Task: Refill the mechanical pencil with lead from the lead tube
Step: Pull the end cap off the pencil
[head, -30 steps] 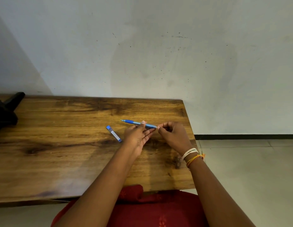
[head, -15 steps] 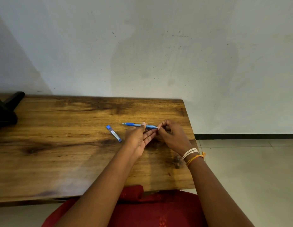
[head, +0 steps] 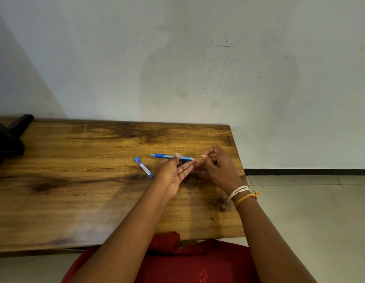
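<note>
A blue mechanical pencil [head: 164,156] lies level over the wooden table [head: 75,180], its tip pointing left. My left hand [head: 173,172] holds it between thumb and fingers near the back end. My right hand [head: 216,166] sits just to the right of the pencil's back end and pinches a small white piece [head: 202,155], which looks like the pencil's eraser or cap, clear of the pencil. A blue lead tube [head: 143,167] with a white label lies flat on the table to the left of my left hand, untouched.
A black object [head: 8,139] stands at the table's far left edge. The table's right edge [head: 238,170] runs close beside my right hand, with tiled floor beyond. A grey wall rises behind the table. Red clothing [head: 177,260] fills the bottom.
My right hand has drawn away to the right from the pencil's back end with a small white piece pinched in it. The pencil dropped slightly and stays in my left hand.
</note>
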